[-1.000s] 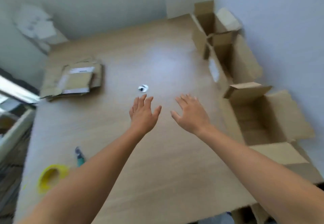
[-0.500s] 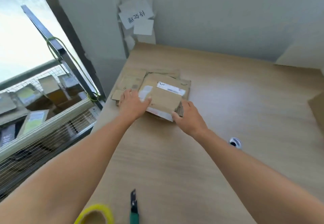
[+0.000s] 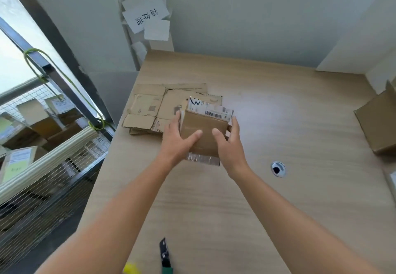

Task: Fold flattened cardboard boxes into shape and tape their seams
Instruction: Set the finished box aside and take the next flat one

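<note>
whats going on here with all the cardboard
A person grips a flattened box by its sides with the left hand and right hand, at the near edge of a pile of flat cardboard on the table. It is not yet opened into shape. A cutter and yellow tape roll lie nearer the person.

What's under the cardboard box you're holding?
Under the box lies a pile of flattened cardboard on the table. The left hand and right hand grip the box. It covers the pile's right part, so whatever lies there cannot be seen.
</note>
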`<state>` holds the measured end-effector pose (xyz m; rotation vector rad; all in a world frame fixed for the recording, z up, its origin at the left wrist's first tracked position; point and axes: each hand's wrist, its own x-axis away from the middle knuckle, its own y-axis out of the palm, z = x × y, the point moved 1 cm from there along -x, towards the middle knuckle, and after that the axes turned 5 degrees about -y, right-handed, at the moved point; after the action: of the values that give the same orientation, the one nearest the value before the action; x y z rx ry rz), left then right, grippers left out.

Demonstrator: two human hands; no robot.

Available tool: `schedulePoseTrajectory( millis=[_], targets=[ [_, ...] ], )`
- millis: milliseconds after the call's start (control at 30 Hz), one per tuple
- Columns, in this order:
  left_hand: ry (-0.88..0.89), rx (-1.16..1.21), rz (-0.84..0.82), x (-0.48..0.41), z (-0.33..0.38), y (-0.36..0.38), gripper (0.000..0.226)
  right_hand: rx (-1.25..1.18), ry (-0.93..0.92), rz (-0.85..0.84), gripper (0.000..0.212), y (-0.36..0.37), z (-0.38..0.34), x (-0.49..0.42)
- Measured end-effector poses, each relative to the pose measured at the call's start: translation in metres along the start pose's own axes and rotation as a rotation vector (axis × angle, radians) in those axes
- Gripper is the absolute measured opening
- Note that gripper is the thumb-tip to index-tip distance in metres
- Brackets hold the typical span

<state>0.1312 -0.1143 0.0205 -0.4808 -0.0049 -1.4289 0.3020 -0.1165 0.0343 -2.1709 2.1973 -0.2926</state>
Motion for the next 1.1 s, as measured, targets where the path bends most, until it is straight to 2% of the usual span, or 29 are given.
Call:
schedulePoseTrajectory(
  millis=[100, 200, 300, 433, 533, 633, 800, 1000, 1100],
  targets=[
    [0.106, 0.102, -0.109, 0.083, 0.001, 0.026, 0.091, -0.188, -0.016, 0.055, 0.066, -0.052, -0.001, 0.066],
    [0.136, 0.152, -0.225, 0.164, -0.011, 0.066, 0.084, -0.226, 0.011, 0.045, 0.053, -0.107, 0.014, 0.141],
    [0.003, 0.241, -0.279, 0.237, -0.031, 0.11, 0.069, -0.146, 0.047, 0.036, 0.062, -0.151, 0.044, 0.213],
    [-0.144, 0.33, -0.232, 0.3, -0.04, 0.15, 0.056, -0.111, 0.015, 0.021, 0.063, -0.19, 0.072, 0.282],
    [-0.25, 0.377, -0.201, 0.32, -0.042, 0.166, 0.045, -0.185, 0.027, 0.052, 0.047, -0.207, 0.085, 0.309],
    [-0.334, 0.453, -0.16, 0.327, -0.042, 0.173, 0.018, -0.155, 0.033, 0.032, 0.044, -0.216, 0.087, 0.322],
    [-0.338, 0.424, -0.147, 0.329, -0.037, 0.172, 0.041, -0.045, 0.011, -0.085, 0.048, -0.224, 0.088, 0.324],
    [-0.287, 0.291, -0.092, 0.338, -0.048, 0.177, 0.03, 0.015, -0.003, -0.18, 0.065, -0.226, 0.087, 0.332],
    [-0.217, 0.264, -0.114, 0.346, -0.051, 0.173, 0.031, 0.038, -0.01, -0.2, 0.055, -0.223, 0.081, 0.333]
  ],
)
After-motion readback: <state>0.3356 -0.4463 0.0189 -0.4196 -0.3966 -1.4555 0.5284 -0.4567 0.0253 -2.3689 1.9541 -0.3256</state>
